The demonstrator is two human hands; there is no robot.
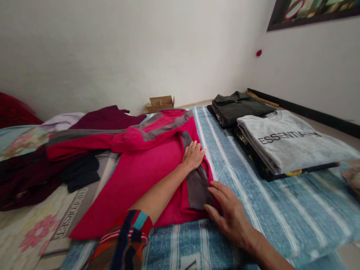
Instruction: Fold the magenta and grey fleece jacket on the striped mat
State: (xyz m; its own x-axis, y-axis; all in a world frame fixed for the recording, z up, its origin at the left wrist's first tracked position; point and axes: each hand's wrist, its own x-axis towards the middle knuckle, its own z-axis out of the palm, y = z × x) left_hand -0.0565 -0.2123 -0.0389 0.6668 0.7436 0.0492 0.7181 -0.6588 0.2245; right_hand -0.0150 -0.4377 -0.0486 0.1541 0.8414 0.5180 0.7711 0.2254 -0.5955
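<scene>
A bright pink top with grey panels (152, 187) lies spread on the striped blue cloth. One of its sleeves (200, 187) is folded in along the right side, with its grey end toward me. The other sleeve (81, 144) stretches out to the left. My left hand (194, 154) rests flat on the folded sleeve, fingers extended. Beside the lower end of that sleeve, my right hand (229, 210) touches the garment's right edge, its thumb and fingers apart.
On the right are a folded grey ESSENTIALS sweatshirt (292, 140) over dark clothing and a folded dark green garment (242, 107). Maroon clothes (104, 120) and a dark garment (81, 172) lie to the left. A cardboard box (161, 104) stands by the wall.
</scene>
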